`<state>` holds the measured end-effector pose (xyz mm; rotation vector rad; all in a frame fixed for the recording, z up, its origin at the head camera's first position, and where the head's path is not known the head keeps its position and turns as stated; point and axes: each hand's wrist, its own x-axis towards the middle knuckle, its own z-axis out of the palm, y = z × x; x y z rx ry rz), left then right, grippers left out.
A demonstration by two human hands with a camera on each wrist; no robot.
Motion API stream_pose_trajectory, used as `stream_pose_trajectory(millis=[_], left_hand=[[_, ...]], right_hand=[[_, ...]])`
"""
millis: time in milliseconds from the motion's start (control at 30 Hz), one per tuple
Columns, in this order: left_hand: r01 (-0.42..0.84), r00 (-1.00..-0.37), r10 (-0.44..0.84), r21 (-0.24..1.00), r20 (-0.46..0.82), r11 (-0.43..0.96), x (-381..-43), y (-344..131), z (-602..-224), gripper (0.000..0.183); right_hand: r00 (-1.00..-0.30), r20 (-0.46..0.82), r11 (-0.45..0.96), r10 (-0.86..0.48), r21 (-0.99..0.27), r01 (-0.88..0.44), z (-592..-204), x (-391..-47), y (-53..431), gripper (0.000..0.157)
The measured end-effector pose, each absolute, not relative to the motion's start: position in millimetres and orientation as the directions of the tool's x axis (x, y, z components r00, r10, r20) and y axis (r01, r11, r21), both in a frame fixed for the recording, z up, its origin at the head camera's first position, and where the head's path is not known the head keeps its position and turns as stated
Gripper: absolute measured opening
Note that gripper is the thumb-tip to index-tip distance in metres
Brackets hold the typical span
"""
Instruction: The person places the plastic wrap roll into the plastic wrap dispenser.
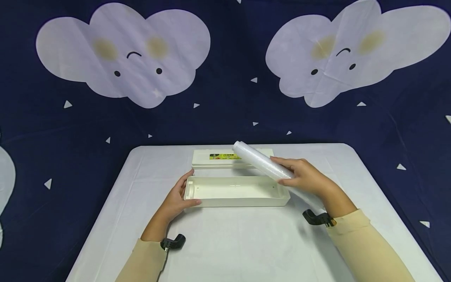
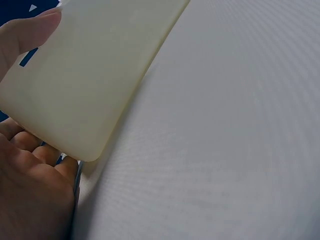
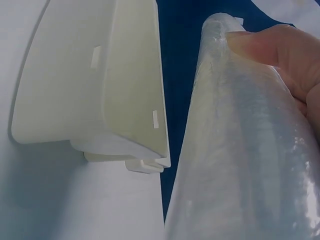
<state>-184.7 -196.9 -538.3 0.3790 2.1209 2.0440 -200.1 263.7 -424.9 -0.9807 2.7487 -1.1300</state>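
A long cream plastic box [image 1: 236, 202] stands open-topped on the table, its inside bare. My left hand [image 1: 176, 199] grips its left end, thumb on the front wall and fingers round the end. In the left wrist view the end of the box [image 2: 90, 85] lies between thumb and fingers. My right hand [image 1: 306, 176] holds a roll of clear plastic wrap [image 1: 258, 159] between thumb and fingers, slanting over the right end of the box with its far end up and to the left. The right wrist view shows the wrap [image 3: 240, 125] beside the box [image 3: 135, 75].
Behind the box lies its matching cream lid [image 1: 201, 158], with a yellow-green label [image 1: 220, 156] partly behind the roll. White cloth covers the table [image 1: 232, 243]. A dark blue curtain [image 1: 232, 113] with cloud faces hangs behind the far table edge.
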Motion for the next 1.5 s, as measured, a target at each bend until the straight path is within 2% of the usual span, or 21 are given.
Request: stream_pose_trajectory(millis=[600, 1033, 1500], left_hand=[[0.064, -0.954, 0.295, 0.998, 0.052, 0.030, -185.3, -196.7, -538.7, 0.120], [0.066, -0.956, 0.290, 0.996, 0.047, 0.054, -185.0, -196.8, -538.0, 0.120], [0.066, -0.954, 0.295, 0.997, 0.049, 0.048, -185.4, -197.1, -538.0, 0.120]], right_hand=[[-0.756, 0.197, 0.503, -0.624, -0.639, -0.582, -420.6, -206.1, 249.0, 0.074], [-0.759, 0.146, 0.513, -0.634, -0.655, -0.555, -419.2, -208.3, 240.2, 0.074], [-0.731, 0.138, 0.501, -0.668, -0.643, -0.579, -416.9, -211.4, 228.7, 0.072]])
